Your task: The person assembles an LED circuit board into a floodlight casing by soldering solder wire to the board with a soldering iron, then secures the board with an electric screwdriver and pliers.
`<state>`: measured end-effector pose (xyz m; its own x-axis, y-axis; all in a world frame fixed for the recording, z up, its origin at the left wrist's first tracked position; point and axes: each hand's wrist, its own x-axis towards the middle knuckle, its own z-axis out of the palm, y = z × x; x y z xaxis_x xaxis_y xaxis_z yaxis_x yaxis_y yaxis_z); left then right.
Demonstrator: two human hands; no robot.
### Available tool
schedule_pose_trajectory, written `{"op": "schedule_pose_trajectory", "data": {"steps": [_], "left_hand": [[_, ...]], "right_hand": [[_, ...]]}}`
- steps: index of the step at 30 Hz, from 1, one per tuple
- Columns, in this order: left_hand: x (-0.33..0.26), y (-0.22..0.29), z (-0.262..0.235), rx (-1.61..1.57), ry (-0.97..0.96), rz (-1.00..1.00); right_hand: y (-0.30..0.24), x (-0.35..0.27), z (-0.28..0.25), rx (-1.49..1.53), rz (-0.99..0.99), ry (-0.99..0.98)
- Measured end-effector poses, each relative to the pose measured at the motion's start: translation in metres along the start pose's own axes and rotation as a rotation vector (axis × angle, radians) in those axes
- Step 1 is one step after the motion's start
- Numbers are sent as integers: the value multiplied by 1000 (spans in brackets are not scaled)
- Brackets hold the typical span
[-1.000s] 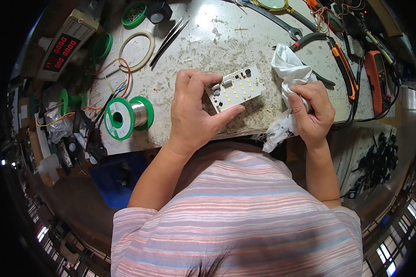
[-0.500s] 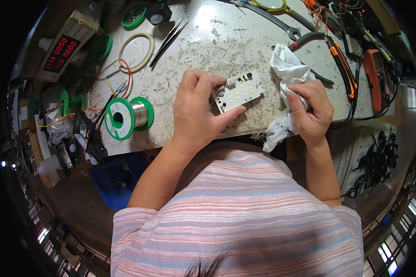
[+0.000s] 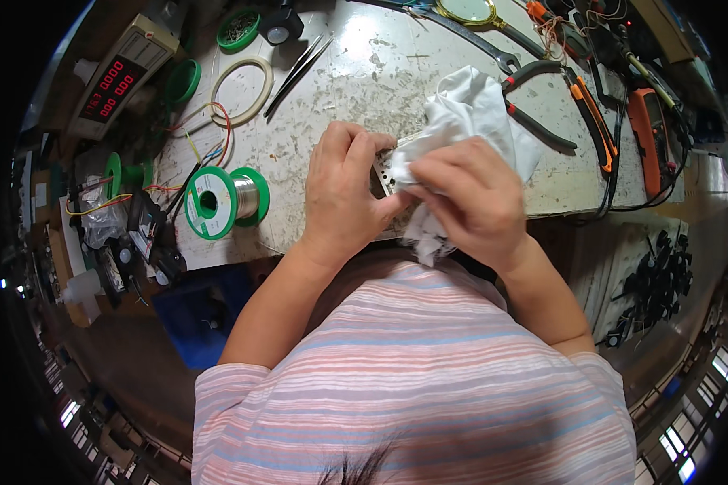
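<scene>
Between the thumb and fingers of my left hand (image 3: 341, 186) is a white circuit board (image 3: 387, 179), gripped by its left edge. Most of the board lies hidden under a white cloth (image 3: 471, 109) and my other hand. My right hand (image 3: 476, 198) is closed on that cloth and presses a bunched part of it against the board's face. The cloth spreads out beyond my right fingers, and a frayed end hangs near the table's front edge.
On the left stand a solder wire spool (image 3: 225, 202), a tape ring (image 3: 243, 90), tweezers (image 3: 297, 77) and a power supply (image 3: 121, 81) with a red display. Pliers (image 3: 538, 125), an orange-handled cutter (image 3: 594, 117), a wrench (image 3: 469, 36), a magnifying glass (image 3: 467, 10) and an orange meter (image 3: 649, 141) lie right.
My right hand has moved left with the cloth, from beside the circuit board onto it. The cloth now covers most of the board. My left hand has stayed nearly still.
</scene>
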<state>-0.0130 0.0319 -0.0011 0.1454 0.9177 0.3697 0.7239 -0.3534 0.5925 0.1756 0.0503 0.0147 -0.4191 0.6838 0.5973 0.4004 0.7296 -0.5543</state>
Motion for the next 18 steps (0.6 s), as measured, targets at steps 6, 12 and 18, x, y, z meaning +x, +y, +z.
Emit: {"op": "schedule_pose_trajectory", "data": {"steps": [6,12,18], "left_hand": [[-2,2,0,-20,-29,-70],[-3,-1,2,-38,-30,-65],[-2,-2,3,-50,-23,-48]], "right_hand": [[20,-6,-16,-200,100,-118],[8,5,-14,-219,107,-22],[10,-3,-1,-179,67,-140]]}}
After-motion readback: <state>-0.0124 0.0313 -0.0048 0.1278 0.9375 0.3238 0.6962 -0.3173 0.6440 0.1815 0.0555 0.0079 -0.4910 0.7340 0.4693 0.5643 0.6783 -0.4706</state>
